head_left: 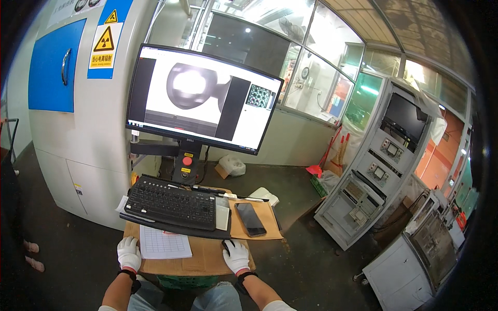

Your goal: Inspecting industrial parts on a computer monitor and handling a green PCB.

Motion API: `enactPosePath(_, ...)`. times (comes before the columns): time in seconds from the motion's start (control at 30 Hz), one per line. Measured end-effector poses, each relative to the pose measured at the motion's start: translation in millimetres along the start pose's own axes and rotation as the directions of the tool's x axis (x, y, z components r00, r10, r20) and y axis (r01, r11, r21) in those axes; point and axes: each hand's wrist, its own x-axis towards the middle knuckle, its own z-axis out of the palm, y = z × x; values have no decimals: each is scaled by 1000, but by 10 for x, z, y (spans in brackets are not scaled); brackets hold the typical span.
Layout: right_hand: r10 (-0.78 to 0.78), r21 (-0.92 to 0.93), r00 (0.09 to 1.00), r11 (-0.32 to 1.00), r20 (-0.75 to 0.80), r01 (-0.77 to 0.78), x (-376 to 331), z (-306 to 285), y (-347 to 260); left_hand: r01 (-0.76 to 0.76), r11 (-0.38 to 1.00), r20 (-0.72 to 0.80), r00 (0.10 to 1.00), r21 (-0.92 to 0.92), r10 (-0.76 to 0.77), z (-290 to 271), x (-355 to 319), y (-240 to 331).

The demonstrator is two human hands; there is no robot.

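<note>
My left hand [129, 254], in a white glove, rests at the left edge of the brown tabletop [207, 263], fingers extended and holding nothing. Beside it lies a printed sheet with a grid [165, 244]. My right hand [236, 256], also gloved in white, curls over a small black computer mouse [225, 249], mostly covered by the palm. Just above the hands, a black keyboard [171, 205] sits on a dark tray, and a black smartphone [250, 219] lies on a tan folder [272, 223]. A monitor [202, 98] displays a grey picture of a rounded dark shape.
A tall pale cabinet [93, 135] with a blue door stands left. The red button [187, 161] is under the monitor. Right stand a grey equipment rack [371, 171] and a metal cart [410, 264]. Another person's feet [33, 256] show far left. A white bag [232, 166] lies behind.
</note>
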Motion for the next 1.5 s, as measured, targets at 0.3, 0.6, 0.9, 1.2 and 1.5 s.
enactPosePath(0.3, 10, -23, 1000, 1000, 17, -10, 5, -12, -10, 12, 1000, 5, 1000, -9, -12, -40, 18, 38)
enactPosePath(0.6, 11, -35, 1000, 999, 27, -10, 11, -15, 0, 14, 1000, 17, 1000, -22, -14, -49, 18, 40)
enactPosePath(0.9, -1, -11, 1000, 1000, 9, 1, -2, 21, 32, -2, 1000, 2, 1000, -2, 2, -3, 12, 14)
enactPosePath(1.2, -3, -1, 1000, 1000, 6, 3, -2, 19, 28, 8, 1000, 7, 1000, -1, -8, -23, 7, 29)
enactPosePath(1.5, 3, 7, 1000, 1000, 19, -3, 8, 4, 24, 5, 1000, 3, 1000, -1, -5, -16, 15, 31)
